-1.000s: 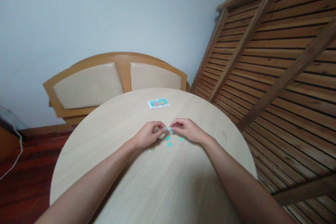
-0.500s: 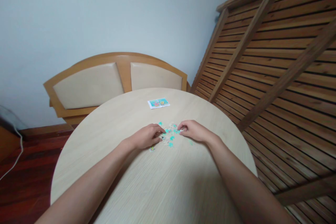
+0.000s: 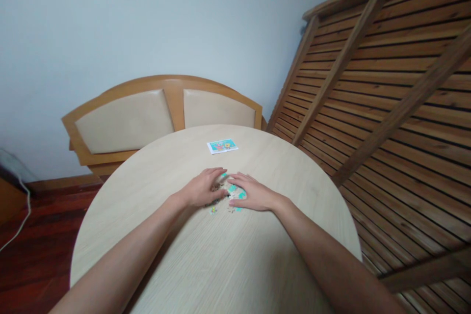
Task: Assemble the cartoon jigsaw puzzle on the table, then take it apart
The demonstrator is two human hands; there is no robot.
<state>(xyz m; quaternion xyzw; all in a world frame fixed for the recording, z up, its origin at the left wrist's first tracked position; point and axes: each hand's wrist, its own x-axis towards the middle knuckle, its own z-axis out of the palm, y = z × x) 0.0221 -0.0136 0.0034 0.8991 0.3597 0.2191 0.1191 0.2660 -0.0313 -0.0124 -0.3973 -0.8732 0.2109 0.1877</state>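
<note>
A small heap of jigsaw puzzle pieces (image 3: 231, 188), some turquoise and some pale, lies on the round table (image 3: 206, 265). Curved around its left side is my left hand (image 3: 204, 189), thumb and fingers apart. From the right, my right hand (image 3: 255, 193) cups the heap, its thumb spread from the fingers. Both hands touch or nearly touch the pieces, and parts of the heap are hidden under them. One yellowish piece (image 3: 213, 210) lies apart, just below my left hand. Beyond the hands rests a picture card (image 3: 222, 145) with cartoon figures on turquoise.
A wooden headboard (image 3: 172, 103) with cream panels stands behind the table against the wall (image 3: 176, 19). On the right, a large slatted wooden frame (image 3: 368, 93) leans close to the table edge. A white cable (image 3: 25, 211) hangs at the far left.
My right hand has moved left and spread around the heap, drawing pieces closer together. My left hand has opened wider and stays at the left side. The card has not moved.
</note>
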